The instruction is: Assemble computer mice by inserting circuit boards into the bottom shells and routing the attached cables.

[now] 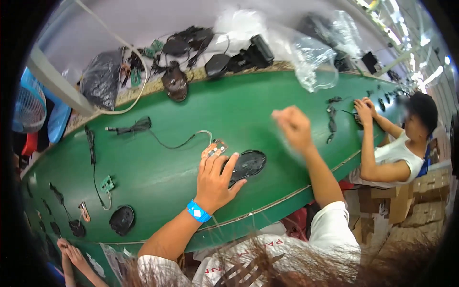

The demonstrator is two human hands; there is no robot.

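Note:
A black oval mouse shell lies on the green bench in front of me. My left hand, with a blue wristband, rests at the shell's left end, thumb and index finger around it. The other fingertips reach a small circuit board just beyond. From that board a cable runs left to a tied black bundle. My right hand is raised above the bench, right of the shell, fingers curled closed. Motion smears it, and whatever it may hold is hidden.
Left along the bench lie another mouse shell, a green circuit board and cables. A dark brown mouse shell and clear plastic bags are at the back edge. A co-worker sits at right; another person's hands show lower left.

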